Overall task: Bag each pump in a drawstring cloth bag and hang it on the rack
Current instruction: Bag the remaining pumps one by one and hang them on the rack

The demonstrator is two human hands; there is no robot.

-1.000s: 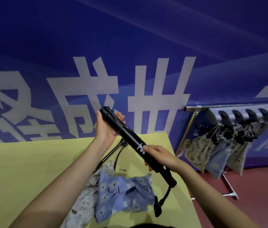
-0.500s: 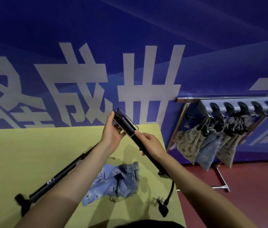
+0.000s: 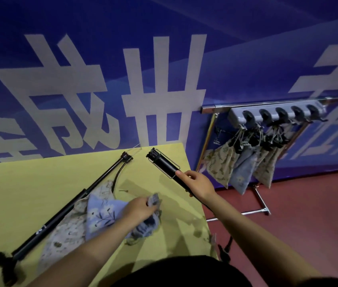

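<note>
On table (image 3: 29, 183): 2nd pump (image 3: 64, 210) lying flat, partly over beige bag (image 3: 68, 230).
R hand (image 3: 198, 186): wrapped round black pump (image 3: 167, 167), held above table's far edge.
L hand (image 3: 141, 208): pinching blue bag (image 3: 104, 214) at its mouth, on table.
Rack (image 3: 276, 112): filled bags hanging, right of table.

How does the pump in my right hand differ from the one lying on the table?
The held pump is gripped by the right hand and raised above the table; the table pump lies flat, untouched. The table pump's far end rests partly on a cloth bag; the held pump touches no bag. Both are black.
</note>
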